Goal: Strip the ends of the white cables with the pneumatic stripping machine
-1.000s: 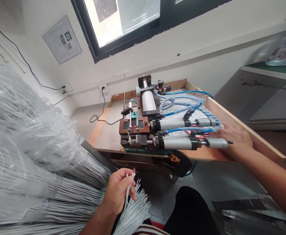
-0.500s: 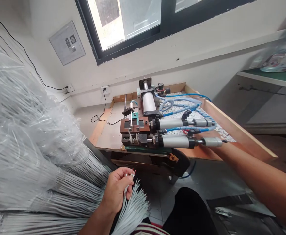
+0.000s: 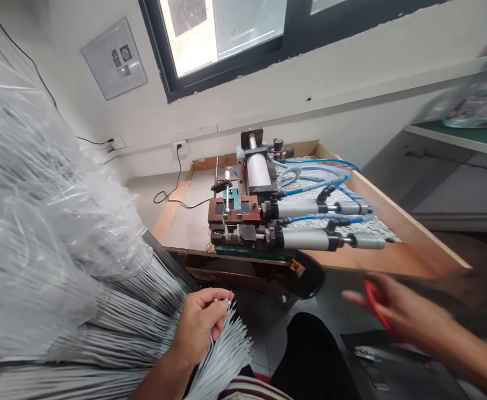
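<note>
My left hand (image 3: 199,322) is closed, pinching a few grey cables whose ends show red wire cores (image 3: 230,296). Below it, a loose bunch of grey cables (image 3: 227,353) lies over my lap, the ends fanned out. At the right, my right hand (image 3: 397,305) is smeared by motion in front of the bench edge. It grips a red-handled tool (image 3: 374,305), with a red loop showing; its kind is too blurred to make out. Ahead of both hands stands a pneumatic machine (image 3: 235,214) with silver cylinders, and neither hand touches it.
Plastic-wrapped bundles of grey cable (image 3: 80,266) are piled high at the left. The wooden bench tray (image 3: 414,222) has a raised rim and holds many small white scraps (image 3: 368,222). Blue air hoses (image 3: 322,178) loop behind the cylinders. A green-topped shelf (image 3: 468,133) juts out at the right.
My right hand has come back from behind the machine's cylinders toward me, bringing the red-handled tool. My left hand stays almost in place with its cables. The view has shifted slightly.
</note>
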A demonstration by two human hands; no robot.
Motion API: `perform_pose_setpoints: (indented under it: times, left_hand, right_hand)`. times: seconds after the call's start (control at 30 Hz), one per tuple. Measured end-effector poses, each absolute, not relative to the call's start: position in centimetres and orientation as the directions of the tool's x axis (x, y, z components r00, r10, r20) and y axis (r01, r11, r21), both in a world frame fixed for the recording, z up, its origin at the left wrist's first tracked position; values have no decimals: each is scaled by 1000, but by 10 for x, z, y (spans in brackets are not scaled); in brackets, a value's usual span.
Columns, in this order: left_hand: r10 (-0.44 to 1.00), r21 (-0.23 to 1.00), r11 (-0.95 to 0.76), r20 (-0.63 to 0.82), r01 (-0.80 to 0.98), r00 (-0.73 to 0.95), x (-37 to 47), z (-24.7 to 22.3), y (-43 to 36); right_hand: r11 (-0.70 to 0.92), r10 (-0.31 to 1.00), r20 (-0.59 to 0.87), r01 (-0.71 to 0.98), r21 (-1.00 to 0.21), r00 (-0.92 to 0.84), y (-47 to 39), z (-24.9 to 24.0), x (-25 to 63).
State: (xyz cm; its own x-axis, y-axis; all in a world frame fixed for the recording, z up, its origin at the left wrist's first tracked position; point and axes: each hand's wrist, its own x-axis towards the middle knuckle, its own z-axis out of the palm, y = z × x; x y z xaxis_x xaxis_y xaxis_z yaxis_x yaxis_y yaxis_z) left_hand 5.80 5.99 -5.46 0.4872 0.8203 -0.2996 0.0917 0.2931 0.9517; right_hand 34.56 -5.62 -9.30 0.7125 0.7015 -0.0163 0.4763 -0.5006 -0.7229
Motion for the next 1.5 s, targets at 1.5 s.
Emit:
perform_pose_setpoints:
  times: [1.5]
  left_hand:
    - [762, 958, 280, -258, 58, 594, 59, -58, 49]
  right_hand:
    - [-117, 977, -39, 374, -920, 208, -41, -70, 237]
